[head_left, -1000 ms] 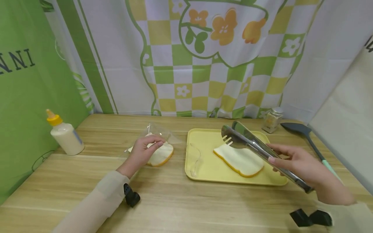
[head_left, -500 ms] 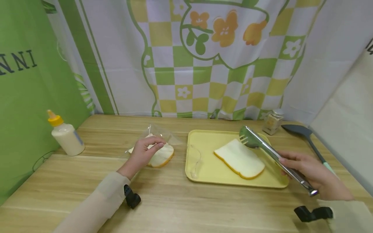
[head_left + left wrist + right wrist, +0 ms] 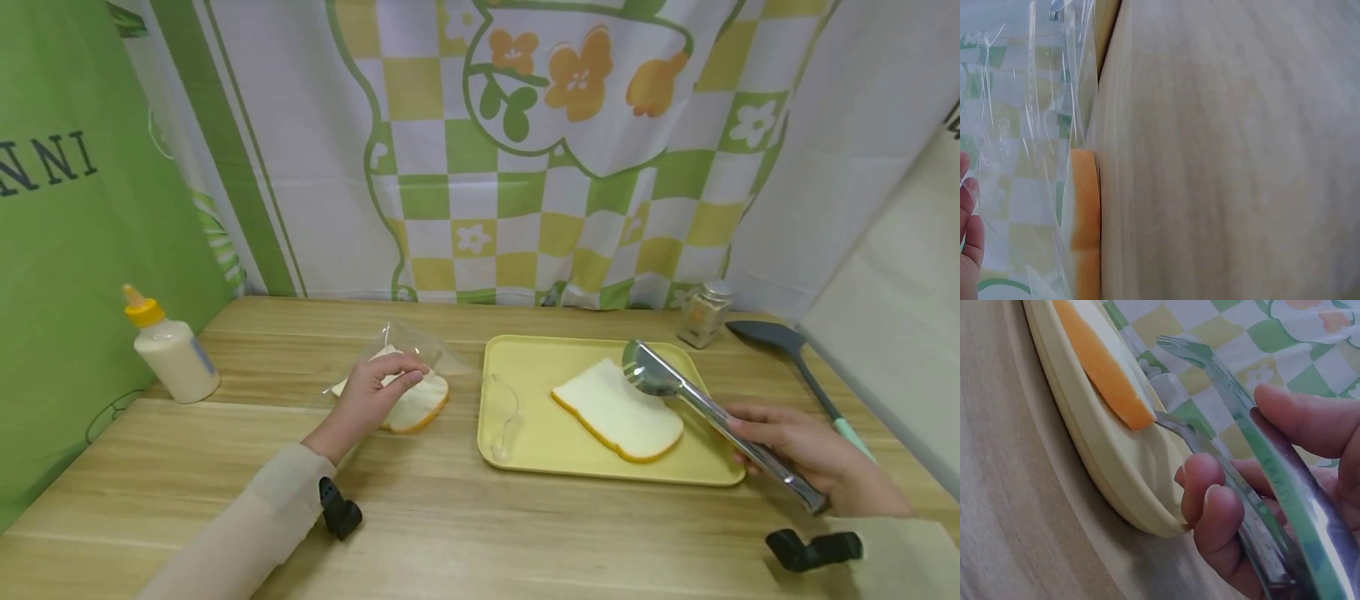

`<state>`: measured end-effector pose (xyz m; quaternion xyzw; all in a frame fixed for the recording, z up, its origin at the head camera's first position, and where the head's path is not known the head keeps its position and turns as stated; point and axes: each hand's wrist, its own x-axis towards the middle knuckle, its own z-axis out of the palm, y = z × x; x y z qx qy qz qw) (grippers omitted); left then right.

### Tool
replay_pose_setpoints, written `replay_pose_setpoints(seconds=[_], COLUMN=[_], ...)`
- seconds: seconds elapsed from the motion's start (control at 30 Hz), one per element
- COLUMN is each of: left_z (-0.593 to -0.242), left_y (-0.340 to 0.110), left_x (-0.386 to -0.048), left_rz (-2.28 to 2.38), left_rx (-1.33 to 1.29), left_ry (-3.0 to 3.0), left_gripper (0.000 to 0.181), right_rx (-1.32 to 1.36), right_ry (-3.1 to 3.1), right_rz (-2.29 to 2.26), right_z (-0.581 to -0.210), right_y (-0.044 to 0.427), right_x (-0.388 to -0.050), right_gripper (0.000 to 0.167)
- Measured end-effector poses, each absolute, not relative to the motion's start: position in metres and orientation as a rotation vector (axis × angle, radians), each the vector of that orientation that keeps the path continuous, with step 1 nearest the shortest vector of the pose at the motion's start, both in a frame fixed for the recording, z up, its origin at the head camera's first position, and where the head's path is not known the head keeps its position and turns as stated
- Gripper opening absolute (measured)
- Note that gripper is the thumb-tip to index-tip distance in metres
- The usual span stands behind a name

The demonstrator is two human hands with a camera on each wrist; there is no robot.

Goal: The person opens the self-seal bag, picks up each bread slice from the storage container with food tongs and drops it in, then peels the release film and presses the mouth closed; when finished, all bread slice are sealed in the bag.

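Note:
My right hand (image 3: 783,450) grips metal tongs (image 3: 716,412) by their arms. In the right wrist view the tongs' arms stand apart; the lower one meets the end of a bread slice (image 3: 1107,372), its tip hidden there, and the upper one is raised. That bread slice (image 3: 618,408), white with an orange-brown crust, lies on a yellow tray (image 3: 525,350). At left, thumb and fingertips of my left hand (image 3: 367,396) pinch a clear plastic bag (image 3: 408,337). Another bread slice (image 3: 420,400) lies beneath this hand, partly covered by it; its crust edge (image 3: 1085,206) shows in the left wrist view.
A squeeze bottle with a yellow cap (image 3: 176,358) stands at the far left. Behind the tray's right corner is a small seasoning jar (image 3: 705,315). A dark spatula (image 3: 795,354) lies along the right side. Patterned cloth (image 3: 480,208) hangs behind the table.
The tongs have turned and come down, moving right; their head is now at the far right edge of the tray's bread slice. My left hand has stayed in place.

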<state>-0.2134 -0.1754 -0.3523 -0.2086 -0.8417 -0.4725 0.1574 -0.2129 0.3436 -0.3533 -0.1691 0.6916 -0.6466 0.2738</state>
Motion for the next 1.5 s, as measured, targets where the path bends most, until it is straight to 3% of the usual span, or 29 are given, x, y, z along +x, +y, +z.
replay_pose_setpoints(seconds=[0.37, 0.77, 1.5], left_z=[-0.352, -0.35, -0.35], left_y=[-0.174, -0.173, -0.17], left_x=[-0.214, -0.213, -0.212], left_rz=[-1.336, -1.34, -1.353], left_rx=[-0.637, -0.637, -0.626], left_ry=[-2.388, -2.385, -2.431], left_gripper=[0.013, 0.012, 0.015], right_rx=[-0.459, -0.618, -0.825], right_ry=[1.784, 2.413, 3.047], right_rz=[-1.767, -1.418, -0.985], right_z=[-0.343, -0.302, -0.286], right_y=[0.342, 0.309, 0.262], right_x=[-0.206, -0.186, -0.138], right_gripper=[0.044, 0.047, 0.055])
